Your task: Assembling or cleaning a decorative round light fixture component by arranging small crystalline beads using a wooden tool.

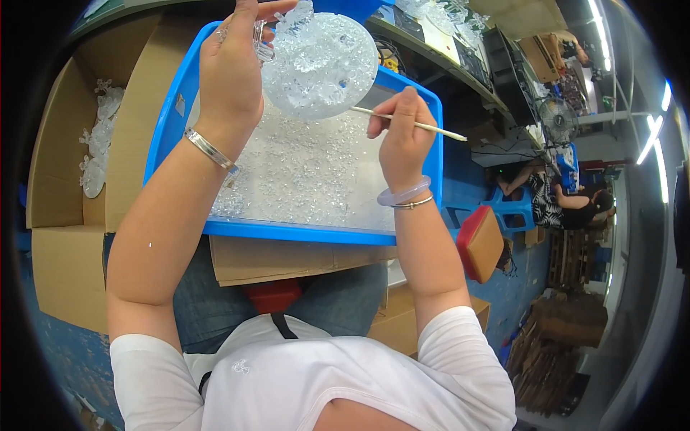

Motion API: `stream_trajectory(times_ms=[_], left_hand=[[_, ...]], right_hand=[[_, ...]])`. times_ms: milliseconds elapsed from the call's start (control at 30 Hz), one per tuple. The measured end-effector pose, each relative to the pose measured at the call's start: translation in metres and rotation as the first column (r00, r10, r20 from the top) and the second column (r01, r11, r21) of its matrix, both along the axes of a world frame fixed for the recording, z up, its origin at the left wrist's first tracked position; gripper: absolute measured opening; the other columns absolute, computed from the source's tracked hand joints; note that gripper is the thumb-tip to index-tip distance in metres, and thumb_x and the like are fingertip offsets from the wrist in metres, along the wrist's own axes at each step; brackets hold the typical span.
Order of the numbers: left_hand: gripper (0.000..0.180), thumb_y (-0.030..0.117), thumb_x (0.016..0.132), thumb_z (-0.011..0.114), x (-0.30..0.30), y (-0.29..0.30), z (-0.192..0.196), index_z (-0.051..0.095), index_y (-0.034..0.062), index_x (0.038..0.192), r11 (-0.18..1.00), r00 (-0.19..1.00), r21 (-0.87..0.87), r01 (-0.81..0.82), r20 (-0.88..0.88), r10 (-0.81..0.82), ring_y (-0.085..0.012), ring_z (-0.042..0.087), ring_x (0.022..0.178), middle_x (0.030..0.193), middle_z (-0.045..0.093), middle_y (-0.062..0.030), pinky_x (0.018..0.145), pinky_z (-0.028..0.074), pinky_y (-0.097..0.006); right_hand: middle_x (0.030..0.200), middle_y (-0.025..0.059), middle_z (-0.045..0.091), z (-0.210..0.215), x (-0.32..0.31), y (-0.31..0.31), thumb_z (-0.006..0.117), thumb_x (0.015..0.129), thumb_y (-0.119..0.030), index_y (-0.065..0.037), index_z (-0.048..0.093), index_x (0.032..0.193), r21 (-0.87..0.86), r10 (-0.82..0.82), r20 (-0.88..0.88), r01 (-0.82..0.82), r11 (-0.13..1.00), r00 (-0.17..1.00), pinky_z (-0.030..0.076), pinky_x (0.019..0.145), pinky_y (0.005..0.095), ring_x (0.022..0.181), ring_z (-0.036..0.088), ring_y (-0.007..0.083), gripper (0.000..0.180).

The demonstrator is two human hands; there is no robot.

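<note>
Head view looks down on a seated person in a white shirt with a blue tray [316,233] resting across the lap, on top of a flat piece of cardboard [287,260]. The left hand [231,68] is raised over the tray's far left corner, its fingers pressed together around the left edge of a clear round disc [320,61] covered in small transparent pieces, holding it tilted up toward the camera; a silver bracelet [208,149] circles that wrist. The right hand [401,136] sits just right of the disc, thumb and fingers pinching a thin white stick [431,129] whose left tip touches the disc's lower right edge, while its other end points right past the tray rim. 2 bangles [406,196], 1 pale and 1 thin metal, sit on the right wrist. Loose clear crystal beads [309,172] lie spread across the tray floor beneath both hands. To the left, an open cardboard box [61,151] holds more clear pieces. At the right, well apart, stand a red stool [478,243] and another seated person [557,197].
</note>
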State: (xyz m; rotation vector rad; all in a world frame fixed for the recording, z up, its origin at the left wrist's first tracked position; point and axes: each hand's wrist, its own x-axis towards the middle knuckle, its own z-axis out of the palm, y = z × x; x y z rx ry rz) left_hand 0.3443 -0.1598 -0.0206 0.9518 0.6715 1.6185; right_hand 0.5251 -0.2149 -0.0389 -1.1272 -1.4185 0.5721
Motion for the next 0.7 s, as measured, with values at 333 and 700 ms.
stream_trajectory(times_ms=[333, 700], left_hand=[[0.043, 0.039, 0.086, 0.039, 0.000, 0.001, 0.000, 0.060, 0.0024, 0.095, 0.999, 0.999, -0.016, -0.031, 0.030, 0.032, -0.0053, 0.043, 0.068, 0.081, 0.057, -0.0006, 0.065, 0.037, -0.019], [0.042, 0.038, 0.086, 0.039, -0.001, 0.004, -0.003, 0.060, 0.0032, 0.095, 0.997, 0.996, -0.056, -0.049, 0.067, 0.052, -0.0053, 0.042, 0.068, 0.083, 0.057, 0.0001, 0.065, 0.036, -0.019]], right_hand=[[0.049, 0.0037, 0.048, -0.001, -0.005, 0.000, 0.035, 0.089, -0.028, -0.001, 0.048, 0.063, 0.002, 0.020, 0.047, -0.020, 1.000, 0.999, 0.035, 0.040, 0.0174, 0.042, 0.045, 0.0072, 0.040], [0.049, 0.0026, 0.049, 0.000, -0.007, -0.001, 0.037, 0.089, -0.027, -0.002, 0.050, 0.064, -0.021, 0.023, 0.065, -0.022, 1.000, 0.998, 0.034, 0.038, 0.0156, 0.042, 0.044, 0.0048, 0.037]])
